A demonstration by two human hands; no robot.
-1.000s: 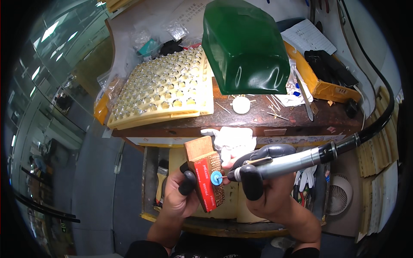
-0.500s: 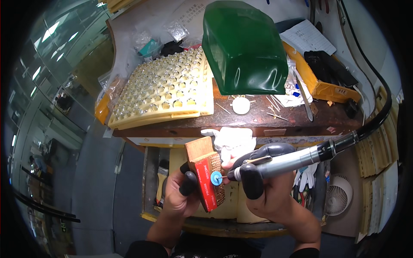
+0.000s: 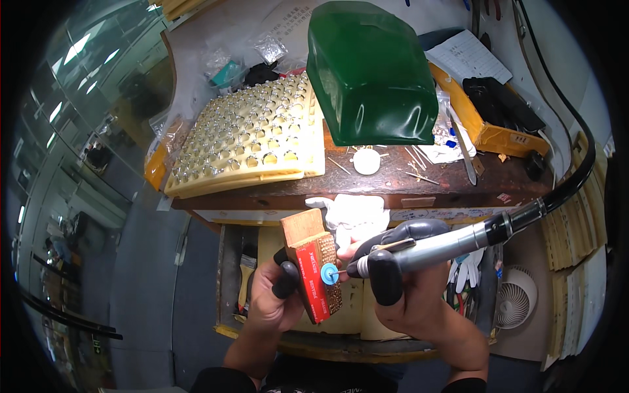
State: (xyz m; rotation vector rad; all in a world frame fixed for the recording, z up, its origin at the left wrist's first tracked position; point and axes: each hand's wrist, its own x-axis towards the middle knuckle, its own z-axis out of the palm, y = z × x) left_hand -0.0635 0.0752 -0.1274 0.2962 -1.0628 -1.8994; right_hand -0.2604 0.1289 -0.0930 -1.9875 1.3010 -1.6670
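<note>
My left hand (image 3: 270,300), black covers on its fingers, is closed round a wooden block (image 3: 303,227). The block has a red printed strip (image 3: 312,278) along one side and a band of small brownish bumps beside it. In my right hand (image 3: 419,295), also with black finger covers, lies a silver rotary handpiece (image 3: 445,251). A thin shank at its tip carries a small blue disc (image 3: 329,274). That disc is at the edge between the red strip and the bumpy band; whether it touches cannot be made out. A black cable (image 3: 580,173) runs from the handpiece to the upper right.
Behind my hands, the bench (image 3: 262,198) bears a cream tray (image 3: 312,141) of shiny rings, a green translucent cover (image 3: 370,78), a round white piece (image 3: 366,161) and a yellow box (image 3: 508,139). Under my hands is an open drawer (image 3: 354,347) with a brush (image 3: 246,278). A white fan (image 3: 516,298) stands right.
The blue disc is slightly lower along the block's edge. The block has tilted a little. Both hands keep their hold.
</note>
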